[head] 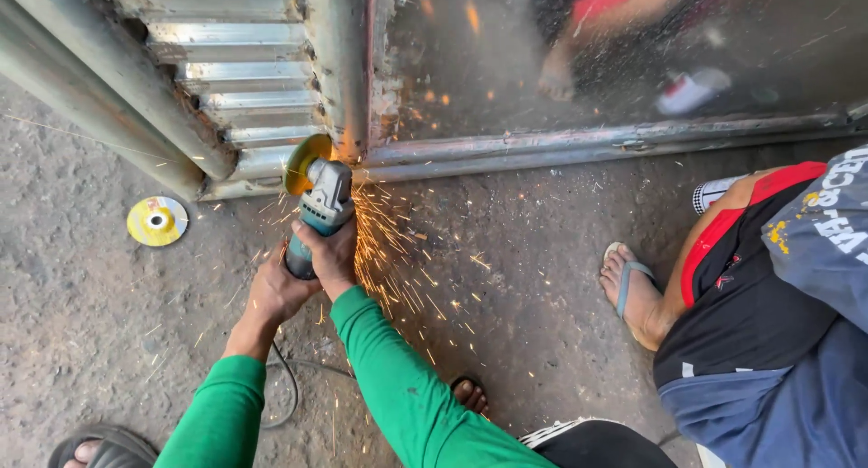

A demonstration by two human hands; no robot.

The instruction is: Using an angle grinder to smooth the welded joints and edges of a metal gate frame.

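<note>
Grinding the lower joint of a steel gate frame, sparks flying.

I have both hands wrapped tight round the angle grinder (316, 210): my left hand (276, 292) closes on the tail of its teal body, my right hand (333, 255) grips just ahead of it. Beyond my hands the yellow disc (306, 163) bites the rusty corner where the upright post (336, 61) meets the bottom rail (588, 147), and orange sparks (398, 260) spray back past my right wrist. I judge the grind is mid-pass; the next move calls for steady pressure and a slow sweep along the seam. Corrugated sheet (240, 70) shines ribbed and bright above my left hand; a spare yellow disc (157, 221) lies flat on the gritty concrete floor (81, 323), well left. Another person's sandalled foot (633, 292) stands far right.
</note>
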